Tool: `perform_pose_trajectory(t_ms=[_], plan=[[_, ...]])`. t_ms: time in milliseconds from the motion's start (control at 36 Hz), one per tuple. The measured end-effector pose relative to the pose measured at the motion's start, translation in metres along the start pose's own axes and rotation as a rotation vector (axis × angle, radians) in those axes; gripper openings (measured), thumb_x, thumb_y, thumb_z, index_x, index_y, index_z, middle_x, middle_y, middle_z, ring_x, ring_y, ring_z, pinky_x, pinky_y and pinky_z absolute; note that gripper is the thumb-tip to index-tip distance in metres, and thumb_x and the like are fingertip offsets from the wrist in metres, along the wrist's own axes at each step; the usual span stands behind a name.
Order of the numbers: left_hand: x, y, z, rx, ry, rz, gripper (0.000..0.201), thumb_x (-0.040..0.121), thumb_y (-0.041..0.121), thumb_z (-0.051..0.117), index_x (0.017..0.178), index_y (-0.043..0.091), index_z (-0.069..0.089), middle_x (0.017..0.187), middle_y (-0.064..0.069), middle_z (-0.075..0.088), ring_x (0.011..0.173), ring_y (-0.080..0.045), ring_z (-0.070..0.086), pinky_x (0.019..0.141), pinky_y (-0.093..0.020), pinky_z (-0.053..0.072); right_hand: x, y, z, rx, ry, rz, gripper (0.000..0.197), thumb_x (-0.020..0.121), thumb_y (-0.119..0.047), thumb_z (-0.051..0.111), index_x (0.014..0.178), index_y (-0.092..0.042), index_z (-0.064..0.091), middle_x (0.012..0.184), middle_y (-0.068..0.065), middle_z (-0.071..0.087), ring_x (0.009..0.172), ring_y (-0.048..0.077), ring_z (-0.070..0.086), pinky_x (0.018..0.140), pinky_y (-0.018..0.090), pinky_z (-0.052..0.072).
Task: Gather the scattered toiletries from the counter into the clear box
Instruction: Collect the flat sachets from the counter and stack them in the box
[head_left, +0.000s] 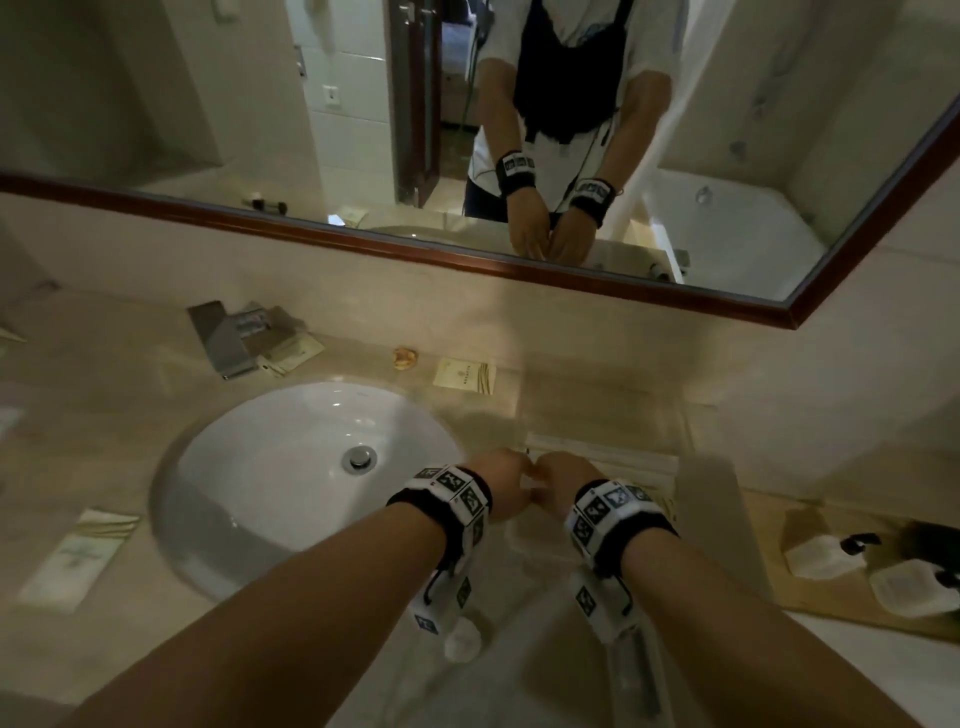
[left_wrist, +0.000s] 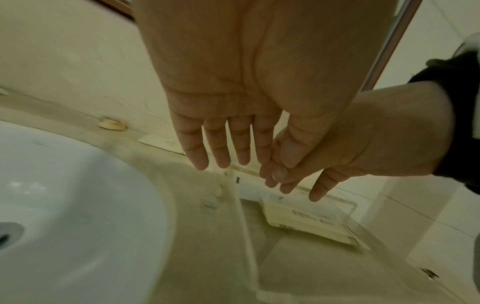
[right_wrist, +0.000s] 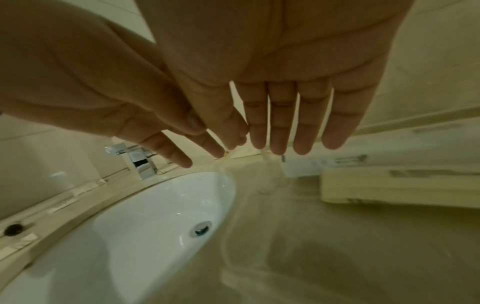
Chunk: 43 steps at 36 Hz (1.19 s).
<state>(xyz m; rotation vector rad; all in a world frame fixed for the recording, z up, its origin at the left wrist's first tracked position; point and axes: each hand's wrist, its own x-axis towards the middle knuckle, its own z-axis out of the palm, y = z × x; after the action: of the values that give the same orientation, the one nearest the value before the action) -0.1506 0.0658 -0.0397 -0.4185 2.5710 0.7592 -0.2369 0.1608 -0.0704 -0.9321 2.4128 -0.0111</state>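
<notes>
**Both hands empty over the box, packets yet to collect**

Bathroom counter (head_left: 597, 358) of pale marble fills my view, with a white sink (head_left: 291, 467) set into it and a chrome tap (head_left: 223, 338) behind. My left hand (head_left: 501, 486) and right hand (head_left: 563, 483) hang close together above the near-left corner of the clear box (left_wrist: 345, 232), which sits on the counter just right of the sink. Fingers of both are straight and loosely spread, thumbs brushing, and neither has hold of anything. From the left wrist view, a cream packet (left_wrist: 309, 224) lies flat on the box floor.

Scattered toiletries remain out: a cream sachet (head_left: 464, 375) near the back wall, a round soap (head_left: 405, 357) beside it, a long packet (head_left: 78, 558) left of the sink, and more packets (head_left: 288, 353) tucked by the tap.

My judgement: the step in hand is reaching out for the next item. I would send the left hand to the sachet behind the sink, it being nearest, slide a fingertip under one edge to lift it off the marble, then pinch it. Flat packets cling to smooth stone, so dragging one toward the sink rim risks dropping it in the bowl.
</notes>
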Motion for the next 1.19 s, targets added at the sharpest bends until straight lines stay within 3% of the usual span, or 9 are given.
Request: perform_pose_trajectory(t_ms=[83, 333, 444, 583, 694, 805, 917, 1055, 1194], plan=[[-0.013, -0.026, -0.014, -0.03, 0.051, -0.013, 0.046, 0.095, 0.026, 0.051, 0.14, 0.017, 0.045, 0.146, -0.009, 0.043, 0.131, -0.027, 0.045, 0.108, -0.036, 0.038, 0.008, -0.031, -0.006, -0.036, 0.008, -0.044, 0.031, 0.091, -0.03, 0.052, 0.11, -0.008, 0.064, 0.114, 0.013, 0.066, 0.101, 0.029, 0.063, 0.08, 0.032, 0.047], [-0.055, -0.126, -0.037, -0.097, 0.104, -0.122, 0.04, 0.094, 0.033, 0.051, 0.134, 0.024, 0.051, 0.141, -0.008, 0.048, 0.124, -0.028, 0.05, 0.101, -0.037, 0.042, 0.022, -0.142, 0.001, -0.102, -0.041, -0.133, 0.034, 0.095, -0.025, 0.049, 0.119, -0.001, 0.057, 0.121, 0.015, 0.061, 0.11, 0.032, 0.058, 0.087, 0.032, 0.045], [-0.084, -0.188, -0.047, -0.154, 0.083, -0.191, 0.042, 0.093, 0.033, 0.052, 0.134, 0.026, 0.051, 0.141, -0.006, 0.05, 0.122, -0.027, 0.052, 0.102, -0.04, 0.044, 0.029, -0.205, 0.018, -0.02, -0.042, -0.186, 0.032, 0.092, -0.029, 0.05, 0.116, -0.01, 0.06, 0.119, 0.011, 0.063, 0.106, 0.03, 0.059, 0.085, 0.032, 0.044], [-0.127, -0.262, -0.046, -0.21, 0.093, -0.307, 0.046, 0.093, 0.024, 0.052, 0.139, 0.023, 0.045, 0.143, -0.004, 0.048, 0.126, -0.026, 0.049, 0.102, -0.036, 0.043, 0.036, -0.284, 0.044, -0.07, -0.101, -0.249, 0.038, 0.09, -0.032, 0.055, 0.125, -0.018, 0.057, 0.132, 0.006, 0.057, 0.119, 0.027, 0.054, 0.103, 0.037, 0.044], [-0.155, -0.316, -0.042, -0.251, 0.085, -0.403, 0.047, 0.093, 0.023, 0.051, 0.14, 0.022, 0.043, 0.142, -0.004, 0.049, 0.125, -0.024, 0.051, 0.101, -0.035, 0.044, 0.039, -0.344, 0.065, -0.114, -0.137, -0.288, 0.034, 0.091, -0.033, 0.053, 0.122, -0.019, 0.058, 0.122, 0.005, 0.062, 0.113, 0.026, 0.057, 0.096, 0.034, 0.046], [-0.181, -0.361, -0.039, -0.248, 0.171, -0.485, 0.045, 0.09, 0.024, 0.056, 0.134, 0.02, 0.049, 0.134, -0.006, 0.054, 0.118, -0.026, 0.055, 0.097, -0.035, 0.048, 0.043, -0.392, 0.086, -0.073, -0.19, -0.308, 0.035, 0.091, -0.029, 0.055, 0.124, -0.015, 0.056, 0.127, 0.008, 0.059, 0.115, 0.028, 0.056, 0.098, 0.035, 0.046], [-0.204, -0.4, -0.03, -0.213, 0.312, -0.614, 0.044, 0.082, 0.03, 0.065, 0.122, 0.016, 0.054, 0.126, -0.01, 0.058, 0.108, -0.03, 0.059, 0.089, -0.037, 0.051, 0.046, -0.42, 0.103, -0.103, -0.221, -0.306, 0.035, 0.091, -0.032, 0.056, 0.121, -0.015, 0.057, 0.126, 0.008, 0.059, 0.115, 0.029, 0.056, 0.097, 0.036, 0.047], [-0.219, -0.434, -0.006, -0.276, 0.261, -0.727, 0.078, 0.078, 0.027, 0.077, 0.143, 0.013, 0.037, 0.136, -0.011, 0.051, 0.115, -0.03, 0.057, 0.093, -0.038, 0.051, 0.049, -0.44, 0.121, -0.12, -0.24, -0.284, 0.024, 0.095, -0.027, 0.048, 0.11, -0.013, 0.061, 0.114, 0.01, 0.063, 0.102, 0.03, 0.059, 0.084, 0.034, 0.048], [-0.215, -0.438, -0.004, -0.379, 0.231, -0.713, 0.052, 0.075, 0.026, 0.079, 0.121, 0.013, 0.06, 0.116, -0.008, 0.065, 0.103, -0.027, 0.063, 0.089, -0.039, 0.054, 0.05, -0.446, 0.128, -0.116, -0.216, -0.269, 0.024, 0.094, -0.024, 0.044, 0.105, -0.015, 0.064, 0.108, 0.01, 0.065, 0.097, 0.031, 0.061, 0.086, 0.037, 0.051]])
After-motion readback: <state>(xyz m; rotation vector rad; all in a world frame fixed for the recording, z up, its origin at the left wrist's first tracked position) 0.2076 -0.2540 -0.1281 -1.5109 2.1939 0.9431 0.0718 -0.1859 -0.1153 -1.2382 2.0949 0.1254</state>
